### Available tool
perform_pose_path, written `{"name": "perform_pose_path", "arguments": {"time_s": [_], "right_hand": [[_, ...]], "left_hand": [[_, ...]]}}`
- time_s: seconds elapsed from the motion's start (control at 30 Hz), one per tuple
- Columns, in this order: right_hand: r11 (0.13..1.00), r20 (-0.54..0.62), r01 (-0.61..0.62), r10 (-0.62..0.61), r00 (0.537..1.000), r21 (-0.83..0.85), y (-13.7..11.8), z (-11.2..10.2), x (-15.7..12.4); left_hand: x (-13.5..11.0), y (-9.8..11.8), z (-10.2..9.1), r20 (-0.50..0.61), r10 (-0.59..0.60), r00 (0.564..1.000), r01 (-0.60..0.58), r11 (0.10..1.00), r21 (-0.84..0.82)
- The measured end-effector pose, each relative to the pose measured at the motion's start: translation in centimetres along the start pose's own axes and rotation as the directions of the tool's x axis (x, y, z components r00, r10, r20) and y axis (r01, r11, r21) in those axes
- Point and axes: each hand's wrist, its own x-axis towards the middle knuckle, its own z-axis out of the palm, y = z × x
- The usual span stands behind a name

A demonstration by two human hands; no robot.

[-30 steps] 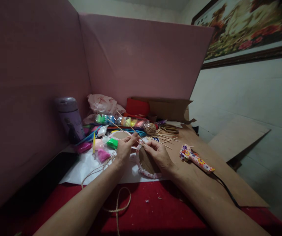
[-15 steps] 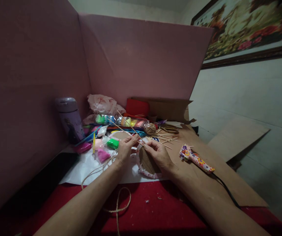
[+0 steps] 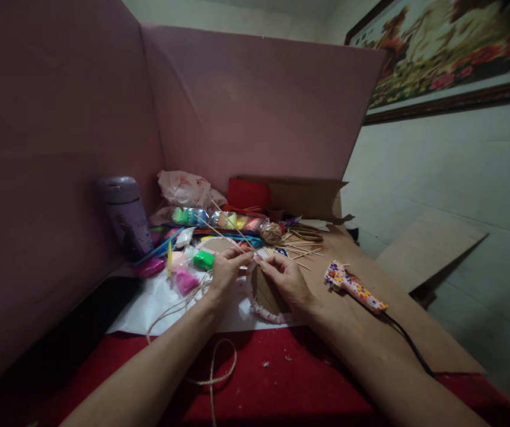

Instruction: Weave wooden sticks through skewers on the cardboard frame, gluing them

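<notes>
Bag (image 3: 175, 287) of pink clay (image 3: 187, 280), sticks (image 3: 219, 232) in fingers (image 3: 271, 270)

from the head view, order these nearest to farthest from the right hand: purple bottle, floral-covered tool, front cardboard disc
1. Front cardboard disc, at the right hand
2. Floral-covered tool, right, on brown cardboard
3. Purple bottle, far left

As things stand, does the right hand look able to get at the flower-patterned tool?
Probably yes: the flower-patterned tool lies on cardboard right of the right hand with nothing visible between, though that hand seems busy at the wooden sticks.
</notes>
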Motion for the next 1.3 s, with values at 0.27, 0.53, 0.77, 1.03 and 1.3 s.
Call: {"name": "perform_pose_path", "arguments": {"time_s": [0.27, 0.53, 0.77, 1.03, 1.3], "right_hand": [[1.000, 0.000, -0.005, 0.005, 1.000, 0.001, -0.22, 0.04, -0.15], [1.000, 0.001, 0.020, -0.020, 1.000, -0.005, -0.06, 0.00, -0.06], [1.000, 0.006, 0.014, -0.014, 1.000, 0.001, -0.10, -0.03, -0.09], [1.000, 0.001, 0.022, -0.022, 1.000, -0.010, -0.02, -0.05, -0.02], [1.000, 0.002, 0.017, -0.017, 1.000, -0.002, 0.02, -0.07, 0.02]], "left_hand": [[0.04, -0.06, 0.00, 0.013, -0.005, 1.000, 0.005, 1.000, 0.011], [0.03, -0.06, -0.01, 0.019, -0.003, 1.000, 0.002, 1.000, 0.015], [0.01, -0.16, 0.08, 0.014, 0.024, 1.000, -0.024, 1.000, 0.015], [0.19, -0.33, -0.06, 0.019, 0.014, 1.000, -0.014, 1.000, 0.023], [0.08, -0.30, 0.05, 0.022, 0.004, 1.000, -0.004, 1.000, 0.005]]}}
